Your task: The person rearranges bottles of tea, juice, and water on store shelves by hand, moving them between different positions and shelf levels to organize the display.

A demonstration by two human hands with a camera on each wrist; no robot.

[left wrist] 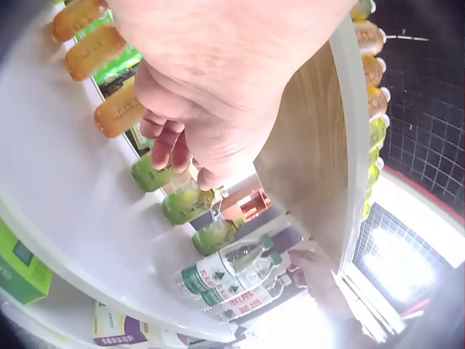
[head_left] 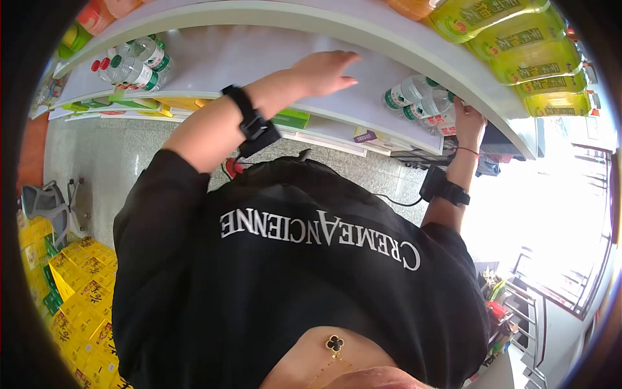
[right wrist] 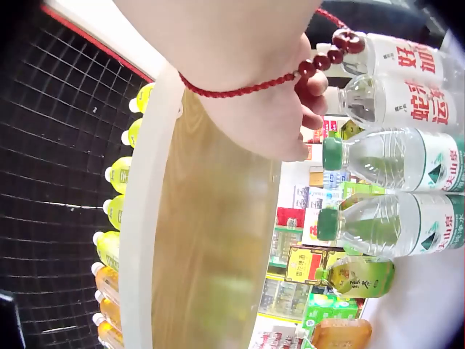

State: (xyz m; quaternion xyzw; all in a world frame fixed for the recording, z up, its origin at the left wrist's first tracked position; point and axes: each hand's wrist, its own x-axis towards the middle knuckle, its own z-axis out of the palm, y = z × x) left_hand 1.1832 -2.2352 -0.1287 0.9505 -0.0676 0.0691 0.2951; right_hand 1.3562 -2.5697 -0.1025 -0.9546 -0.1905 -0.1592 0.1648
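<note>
My left hand [head_left: 324, 72] is held over the white shelf [head_left: 259, 48], with nothing in it. In the left wrist view its fingers [left wrist: 168, 142] hang loosely bent. At the right end of the shelf my right hand [head_left: 470, 123] has its fingers bent at the cap of a clear water bottle with a red-and-white label [right wrist: 410, 102]. Another such bottle [right wrist: 403, 57] stands beside it, its cap end partly behind the bracelet beads. Two green-capped water bottles [right wrist: 392, 158] are right next to these. The wrist hides part of the grip.
More water bottles [head_left: 136, 71] stand toward the shelf's left end. An upper shelf [head_left: 476, 74] with yellow-green drink bottles [head_left: 531, 39] overhangs the right hand. Green tea bottles [left wrist: 187, 203] and orange bottles [left wrist: 116, 113] line the shelf. Boxes [head_left: 291, 118] sit below; yellow cartons [head_left: 78, 305] are stacked at left.
</note>
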